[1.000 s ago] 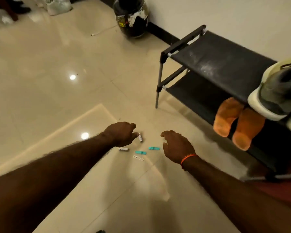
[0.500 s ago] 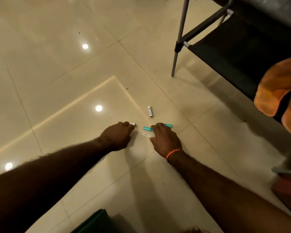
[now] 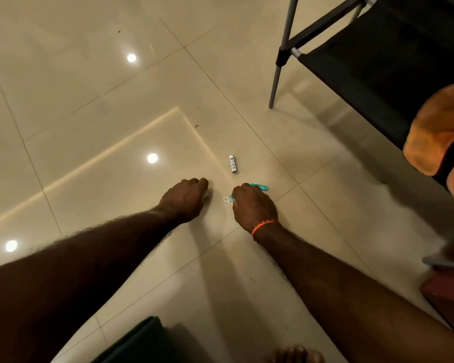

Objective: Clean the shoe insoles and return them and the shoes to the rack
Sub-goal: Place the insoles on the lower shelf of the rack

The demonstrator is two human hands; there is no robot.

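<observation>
**Both hands down on the tiled floor beside the shoe rack**

Glossy cream floor tiles [image 3: 95,106] are filling most of the view, and they are reflecting several round ceiling lights. At the far right the shoe rack [image 3: 372,61] is standing, with grey metal legs and black fabric shelves. On its lower shelf, at the right edge of the picture, two orange insoles [image 3: 435,132] are lying side by side, partly cut off by the frame.

The person is reaching down with both bare arms to the floor, near the middle of the view. The left hand [image 3: 185,199] is resting on the tile with its fingers curled, and they are closing around a small white object [image 3: 207,195] of which only a tip is showing under the knuckles. The right hand [image 3: 253,205], with an orange thread band [image 3: 264,226] on the wrist, is also lying on the floor with curled fingers. It is covering a teal clip [image 3: 260,186], whose end is sticking out on the far right side of the fingers. A small white clip [image 3: 228,200] is peeking out at the left side of this hand, together with a bit of teal. I cannot tell if the fingers are really pinching these clips or only pressing on them.

Just beyond the two hands, a small white battery [image 3: 233,163] is lying alone on the tile, apart from both.

At the near edge, a dark green cloth [image 3: 136,341] and some bare toes [image 3: 296,355] are showing.
</observation>
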